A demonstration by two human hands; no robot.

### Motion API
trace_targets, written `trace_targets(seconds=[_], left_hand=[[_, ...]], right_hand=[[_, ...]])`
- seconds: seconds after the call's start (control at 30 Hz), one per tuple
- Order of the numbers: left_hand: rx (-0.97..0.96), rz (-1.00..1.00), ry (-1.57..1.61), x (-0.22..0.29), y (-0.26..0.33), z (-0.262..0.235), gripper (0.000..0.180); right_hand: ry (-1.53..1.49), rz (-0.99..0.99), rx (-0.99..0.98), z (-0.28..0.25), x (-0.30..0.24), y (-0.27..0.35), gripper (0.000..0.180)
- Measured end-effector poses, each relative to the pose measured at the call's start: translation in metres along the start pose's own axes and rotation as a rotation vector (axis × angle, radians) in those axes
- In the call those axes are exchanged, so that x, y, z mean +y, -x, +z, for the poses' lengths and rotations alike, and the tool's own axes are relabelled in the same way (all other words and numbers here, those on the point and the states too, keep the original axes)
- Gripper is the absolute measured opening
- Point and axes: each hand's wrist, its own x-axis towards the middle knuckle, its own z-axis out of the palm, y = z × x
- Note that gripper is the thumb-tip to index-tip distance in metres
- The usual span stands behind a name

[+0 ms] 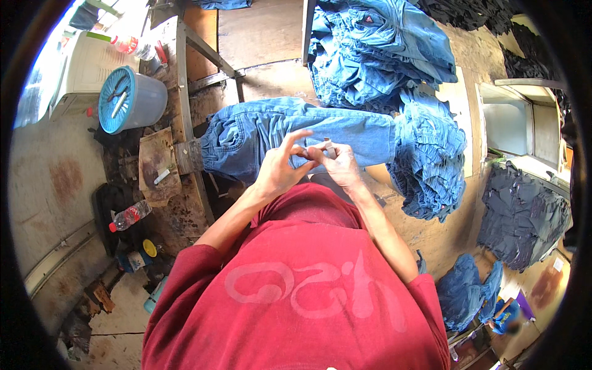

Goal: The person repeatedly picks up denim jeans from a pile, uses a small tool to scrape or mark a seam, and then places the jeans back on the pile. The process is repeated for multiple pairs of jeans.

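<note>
That small pale item (330, 148) sits in your right hand's (343, 169) closed grip, over the blue jeans (296, 117). Left hand's (277, 172) thumb and index curl together, others fanned; can't tell if it's pinching anything. Looks like fiddly 2-handed work, next move wants steady fingertips.

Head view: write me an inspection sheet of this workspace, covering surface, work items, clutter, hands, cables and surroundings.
Surface: stained tan board at left; the support under the blue trousers is mostly hidden.
Work items: blue trousers, laid out crosswise; small pale object, kind unclear.
Clutter: white stick on the board; red-capped bottle; translucent tub, upper left.
Hands: right hand holds the small pale object; left hand is close beside it, grip unclear.
Cables: nothing clearly seen.
Surroundings: heaped blue denim beyond the trousers; dark cloth pile at far right.
</note>
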Motion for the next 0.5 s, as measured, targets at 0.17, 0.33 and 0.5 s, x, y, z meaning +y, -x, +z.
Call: trace_targets(seconds=[0.17,0.33,0.5], left_hand=[[-0.030,-0.300,0.586,0.003,-0.007,0.014,0.058],[0.292,-0.471,0.640,-0.013,-0.003,0.008,0.036],[0.110,-0.694,0.653,-0.025,0.002,0.015,0.053]], right_hand=[[0.000,-0.111,0.549,-0.010,0.015,0.001,0.019],[-0.135,0.159,0.795,-0.068,0.033,0.029,0.020],[0.807,-0.147,0.810,-0.129,0.034,0.089,0.023]])
